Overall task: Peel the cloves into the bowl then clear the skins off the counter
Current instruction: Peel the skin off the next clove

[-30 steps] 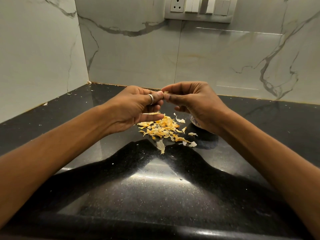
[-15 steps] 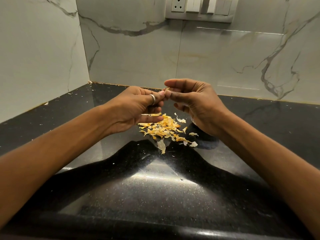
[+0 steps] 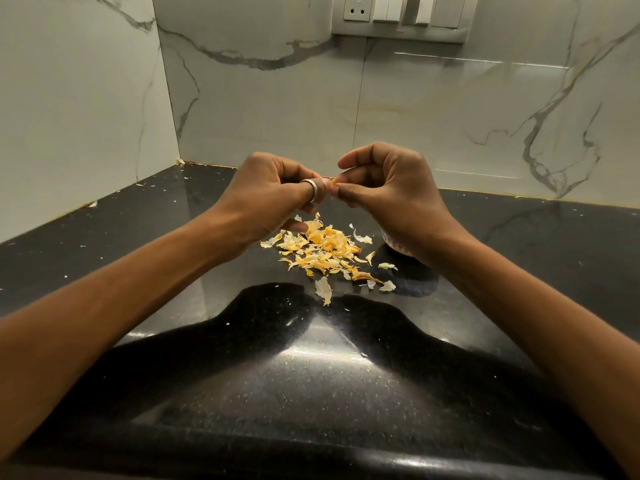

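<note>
Yellow-orange and white skins (image 3: 320, 252), speckled glossy black counter (image 3: 311, 375), grey-veined white marble wall (image 3: 277, 109)

I am wearing the one camera on my head, and it is looking forward and down along both my forearms at the glossy black speckled stone counter (image 3: 311, 375). It is sitting close, so my left hand (image 3: 273, 195) and right hand (image 3: 388, 192) are meeting just above mid-frame. Its wide lens is also taking in the white grey-veined marble wall (image 3: 277, 109) and the grey switch plate (image 3: 398, 15) at the top edge.
</note>
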`<state>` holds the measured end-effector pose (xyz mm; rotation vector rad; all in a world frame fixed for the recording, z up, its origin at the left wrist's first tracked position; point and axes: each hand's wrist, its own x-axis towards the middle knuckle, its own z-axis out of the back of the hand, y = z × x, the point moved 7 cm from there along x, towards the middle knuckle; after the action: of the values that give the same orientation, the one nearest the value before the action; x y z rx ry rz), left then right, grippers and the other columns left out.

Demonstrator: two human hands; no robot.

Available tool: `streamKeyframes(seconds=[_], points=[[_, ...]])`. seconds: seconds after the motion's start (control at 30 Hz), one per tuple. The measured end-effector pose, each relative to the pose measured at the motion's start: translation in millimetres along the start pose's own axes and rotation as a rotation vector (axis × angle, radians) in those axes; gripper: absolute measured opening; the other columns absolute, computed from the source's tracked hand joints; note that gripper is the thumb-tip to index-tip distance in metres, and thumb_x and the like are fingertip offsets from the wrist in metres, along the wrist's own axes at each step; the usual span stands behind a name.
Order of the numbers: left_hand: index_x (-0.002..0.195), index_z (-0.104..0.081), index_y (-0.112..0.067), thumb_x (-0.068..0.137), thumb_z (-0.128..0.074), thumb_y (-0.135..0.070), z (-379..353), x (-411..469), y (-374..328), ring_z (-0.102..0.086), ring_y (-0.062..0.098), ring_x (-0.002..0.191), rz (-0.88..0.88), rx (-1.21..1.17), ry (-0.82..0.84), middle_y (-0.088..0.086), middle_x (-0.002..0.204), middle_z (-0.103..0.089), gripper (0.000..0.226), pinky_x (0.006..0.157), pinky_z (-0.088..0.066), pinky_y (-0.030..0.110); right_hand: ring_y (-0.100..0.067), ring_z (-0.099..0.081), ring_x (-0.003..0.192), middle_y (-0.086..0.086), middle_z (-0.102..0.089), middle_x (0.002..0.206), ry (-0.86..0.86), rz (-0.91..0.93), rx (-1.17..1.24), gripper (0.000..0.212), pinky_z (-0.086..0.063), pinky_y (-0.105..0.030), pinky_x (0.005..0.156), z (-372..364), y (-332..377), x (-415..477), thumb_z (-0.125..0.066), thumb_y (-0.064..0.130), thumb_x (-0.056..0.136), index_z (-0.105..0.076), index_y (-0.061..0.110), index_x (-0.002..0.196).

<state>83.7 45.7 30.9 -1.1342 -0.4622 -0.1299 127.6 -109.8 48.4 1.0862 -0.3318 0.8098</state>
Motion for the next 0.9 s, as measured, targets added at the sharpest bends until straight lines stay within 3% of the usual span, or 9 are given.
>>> streamKeyframes(seconds=[0.2, 0.3, 0.4, 0.5, 0.67, 0.9], points=[[0.093, -0.075, -0.004, 0.093, -0.068, -0.012, 2.4, 0.9, -0.5, -0.069, 0.014, 0.069, -0.042, 0.096, -0.032, 0.013, 0.084, -0.072, 0.01, 0.059, -0.062, 0.034, 0.003, -0.071, 0.08, 0.01, -0.073, 0.086, 0.006, 0.109, -0.155, 0.038, -0.059, -0.018, 0.078, -4.8, 6.0, -0.8, -0.084, 0.013, 0.079, -0.066, 0.008, 0.112], [0.084, -0.073, -0.01, 0.093, -0.067, -0.011, 0.9, 0.3, 0.3, -0.069, 0.018, 0.069, -0.065, 0.14, -0.033, 0.012, 0.08, -0.071, 0.01, 0.06, -0.063, 0.037, 0.005, -0.071, 0.081, 0.005, -0.076, 0.089, 0.005, 0.143, -0.202, 0.038, -0.056, -0.012, 0.075, -7.5, 6.6, -1.7, -0.084, 0.013, 0.079, -0.067, 0.008, 0.113], [0.083, -0.072, -0.008, 0.094, -0.066, -0.013, 1.2, 1.2, 2.4, -0.068, 0.022, 0.069, -0.064, 0.136, -0.025, 0.013, 0.079, -0.069, 0.013, 0.062, -0.063, 0.04, 0.002, -0.072, 0.082, 0.001, -0.077, 0.092, 0.02, 0.141, -0.183, 0.037, -0.058, -0.016, 0.077, -9.0, 6.6, -2.7, -0.083, 0.011, 0.08, -0.067, 0.008, 0.114], [0.089, -0.071, -0.002, 0.095, -0.064, -0.012, 1.6, 2.5, 5.1, -0.067, 0.02, 0.07, -0.029, 0.097, -0.012, 0.015, 0.082, -0.068, 0.014, 0.064, -0.063, 0.04, -0.009, -0.074, 0.083, -0.004, -0.077, 0.093, 0.054, 0.046, 0.001, 0.031, -0.06, -0.025, 0.078, -8.0, 0.5, -1.7, -0.08, 0.005, 0.081, -0.07, 0.008, 0.111], [0.093, -0.071, 0.002, 0.097, -0.061, -0.012, 2.5, 2.4, 7.8, -0.065, 0.017, 0.072, 0.013, 0.064, 0.006, 0.011, 0.082, -0.066, 0.018, 0.062, -0.063, 0.035, -0.019, -0.073, 0.087, -0.012, -0.076, 0.093, 0.084, -0.208, 0.447, 0.017, -0.058, -0.025, 0.08, -6.1, -11.3, -3.5, -0.07, -0.005, 0.085, -0.072, 0.003, 0.1], [0.098, -0.073, -0.008, 0.092, -0.069, -0.012, -0.6, 0.1, -2.5, -0.069, 0.016, 0.073, -0.091, 0.113, -0.013, 0.01, 0.086, -0.069, 0.009, 0.058, -0.061, 0.031, -0.018, -0.07, 0.087, -0.007, -0.075, 0.088, 0.078, -0.348, 0.524, 0.011, -0.058, -0.028, 0.076, -7.7, -20.6, -4.1, -0.074, 0.003, 0.083, -0.074, 0.008, 0.093]])
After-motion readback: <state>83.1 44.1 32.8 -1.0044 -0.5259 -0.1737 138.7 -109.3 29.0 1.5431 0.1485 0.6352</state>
